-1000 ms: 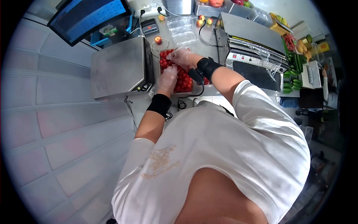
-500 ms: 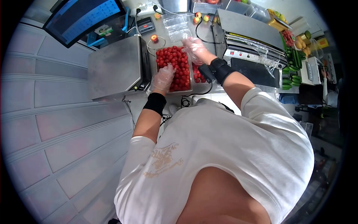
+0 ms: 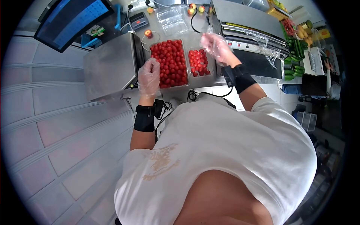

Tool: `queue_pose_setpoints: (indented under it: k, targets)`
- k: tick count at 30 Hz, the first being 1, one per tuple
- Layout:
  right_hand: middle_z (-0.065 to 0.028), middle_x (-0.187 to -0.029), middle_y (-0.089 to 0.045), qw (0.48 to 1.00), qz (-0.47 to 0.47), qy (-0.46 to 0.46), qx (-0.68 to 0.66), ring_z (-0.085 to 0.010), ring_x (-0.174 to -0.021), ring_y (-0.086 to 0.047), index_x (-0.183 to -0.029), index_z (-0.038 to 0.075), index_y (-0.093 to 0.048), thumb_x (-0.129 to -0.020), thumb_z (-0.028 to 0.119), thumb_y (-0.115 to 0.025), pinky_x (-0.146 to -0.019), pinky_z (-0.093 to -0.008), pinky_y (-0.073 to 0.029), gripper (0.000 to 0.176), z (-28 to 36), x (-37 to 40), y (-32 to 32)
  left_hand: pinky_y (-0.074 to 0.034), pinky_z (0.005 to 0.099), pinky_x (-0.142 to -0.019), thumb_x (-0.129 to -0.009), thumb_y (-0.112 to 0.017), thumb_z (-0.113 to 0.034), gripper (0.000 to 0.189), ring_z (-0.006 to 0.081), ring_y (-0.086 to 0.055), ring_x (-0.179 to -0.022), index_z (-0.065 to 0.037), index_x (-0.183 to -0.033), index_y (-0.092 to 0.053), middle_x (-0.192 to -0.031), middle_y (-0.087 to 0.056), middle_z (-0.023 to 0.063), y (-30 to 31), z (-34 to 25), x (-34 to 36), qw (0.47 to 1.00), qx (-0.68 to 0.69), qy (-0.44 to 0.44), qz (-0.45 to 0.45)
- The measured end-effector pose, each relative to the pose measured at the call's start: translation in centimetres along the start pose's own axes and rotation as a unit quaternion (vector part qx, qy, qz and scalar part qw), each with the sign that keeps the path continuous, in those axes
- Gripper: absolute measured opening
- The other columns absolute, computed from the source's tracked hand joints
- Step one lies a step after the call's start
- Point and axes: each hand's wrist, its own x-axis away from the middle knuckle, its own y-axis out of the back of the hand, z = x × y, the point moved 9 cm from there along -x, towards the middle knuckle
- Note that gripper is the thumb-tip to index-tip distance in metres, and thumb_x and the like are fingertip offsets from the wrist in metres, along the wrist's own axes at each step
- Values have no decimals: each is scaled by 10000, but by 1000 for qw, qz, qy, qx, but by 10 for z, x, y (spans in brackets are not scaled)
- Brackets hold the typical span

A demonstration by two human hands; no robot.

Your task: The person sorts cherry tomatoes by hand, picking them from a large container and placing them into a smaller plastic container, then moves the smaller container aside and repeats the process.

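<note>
My left hand [image 3: 149,77], in a clear plastic glove, is raised at the left side of a large clear tray [image 3: 186,62] heaped with cherry tomatoes [image 3: 170,62]. Its fingers are curled together; whatever may be inside them is hidden. Beside the tray, to its right, stands a smaller clear container [image 3: 213,69] with more cherry tomatoes [image 3: 198,62] in it. My right hand [image 3: 218,48], gloved too, hovers past this container's upper right corner. Its fingers look bent, but blur and loose plastic obscure their grip.
A metal-topped box [image 3: 110,65] stands at left below a monitor [image 3: 73,22]. Behind the trays are clear empty containers [image 3: 172,20], a small scale [image 3: 139,20] and an apple-like fruit [image 3: 148,33]. A film wrapping machine [image 3: 249,45] and cucumbers [image 3: 296,60] are at right.
My left hand has lifted off the tomatoes and moved left to the tray's side. My right hand has moved right, away from the large tray, uncovering the smaller container.
</note>
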Motion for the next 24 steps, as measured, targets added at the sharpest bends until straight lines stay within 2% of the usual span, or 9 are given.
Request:
queue_pose_setpoints:
  k: [2, 5, 8, 13, 16, 17, 18, 20, 24]
  targets:
    - [-38, -937, -660, 999, -7, -18, -31, -157, -853, -655, -1065, 39, -630, -945, 214, -615, -768, -288, -543, 213, 8, 12, 15, -456, 263, -655, -950, -608, -154, 178, 91, -541, -697, 13, -1004, -636, -780, -610, 25, -16, -31, -1, 992, -109, -23, 67]
    - [-35, -924, -658, 997, -26, -22, -75, -164, -833, -657, -1055, 32, -625, -952, 222, -609, -776, -289, -560, 216, 14, 26, 37, -500, 460, -666, -945, -580, -309, 295, 411, -627, -756, -23, -922, -647, -847, -657, 213, -64, -50, 7, 965, -225, -77, 108]
    - [-36, -913, -662, 993, -27, -27, -116, -172, -815, -665, -1051, 31, -626, -948, 220, -618, -780, -293, -566, 215, 13, 40, 50, -495, 462, -658, -961, -558, -310, 313, 401, -643, -756, -9, -963, -644, -825, -651, 231, -123, -31, 13, 942, -263, -32, 209]
    - [-38, -953, -687, 985, 7, -39, -169, -183, -848, -684, -1074, 42, -635, -940, 221, -631, -780, -304, -567, 224, 4, 57, 65, -513, 509, -815, -949, -506, -461, 447, 419, -641, -932, -43, -968, -662, -925, -667, 245, -205, 16, 22, 876, -380, 74, 286]
    - [-57, -1037, -673, 984, 47, -35, -168, -195, -899, -675, -1157, 36, -618, -968, 233, -581, -785, -311, -561, 275, -3, 60, 76, -510, 510, -834, -947, -497, -480, 460, 412, -640, -965, -54, -969, -670, -991, -665, 239, -250, 89, 19, 859, -403, 42, 314]
    - [-21, -844, -633, 984, 2, -30, -177, -115, -695, -573, -1079, -21, -613, -967, 216, -591, -625, -239, -511, 263, 6, 73, 65, -504, 505, -850, -947, -491, -460, 441, 404, -634, -993, -58, -975, -671, -1038, -662, 224, -259, 91, 20, 840, -411, 57, 349]
    - [-13, -826, -613, 982, 7, -30, -187, -109, -704, -560, -1064, -17, -617, -971, 218, -584, -612, -228, -484, 255, 5, 74, 68, -504, 505, -850, -947, -491, -460, 441, 404, -634, -993, -58, -975, -671, -1038, -662, 224, -264, 89, 21, 837, -411, 54, 357]
    - [-18, -851, -626, 988, 16, -30, -152, -106, -698, -555, -1056, -10, -626, -973, 225, -579, -617, -230, -484, 253, 10, 82, 69, -503, 501, -898, -910, -525, -324, 327, 387, -639, -1036, -67, -1052, -670, -1113, -659, 209, -273, 90, 24, 839, -381, 74, 382]
    - [-83, -976, -671, 981, 75, -40, -174, -199, -883, -668, -1102, 10, -641, -969, 206, -574, -781, -295, -547, 246, 7, 81, 82, -485, 476, -874, -937, -457, -348, 382, 398, -620, -1020, -49, -1050, -665, -1090, -650, 228, -264, 86, 16, 864, -371, 148, 307]
